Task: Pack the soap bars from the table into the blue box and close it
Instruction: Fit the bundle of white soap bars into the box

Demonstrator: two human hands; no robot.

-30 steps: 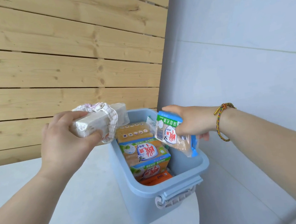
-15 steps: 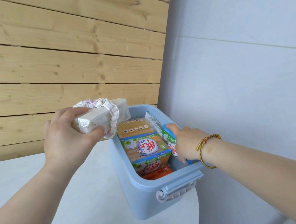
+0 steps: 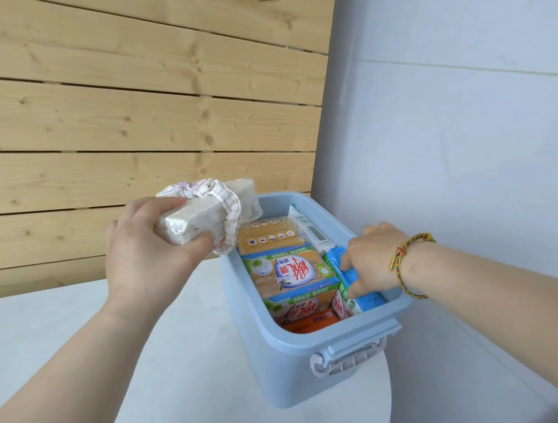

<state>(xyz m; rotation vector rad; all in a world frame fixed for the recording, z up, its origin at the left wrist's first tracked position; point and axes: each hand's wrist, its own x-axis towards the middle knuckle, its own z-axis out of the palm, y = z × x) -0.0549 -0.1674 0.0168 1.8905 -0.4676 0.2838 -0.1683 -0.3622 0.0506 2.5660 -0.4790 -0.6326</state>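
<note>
My right hand (image 3: pixel 367 264) is down inside the blue box (image 3: pixel 287 365), fingers closed on a blue-wrapped soap bar (image 3: pixel 356 287) that I'm pressing in on edge along the right wall; my left hand (image 3: pixel 148 259) grips a white soap bar (image 3: pixel 202 212) with a checked cloth band above the far left rim. The right slot looks tight, so I think the blue bar could jam or ride up and stop a lid from seating; the white one may slip from its loose wrap. I count about five bars already packed, plus these two. No lid is in view.
</note>
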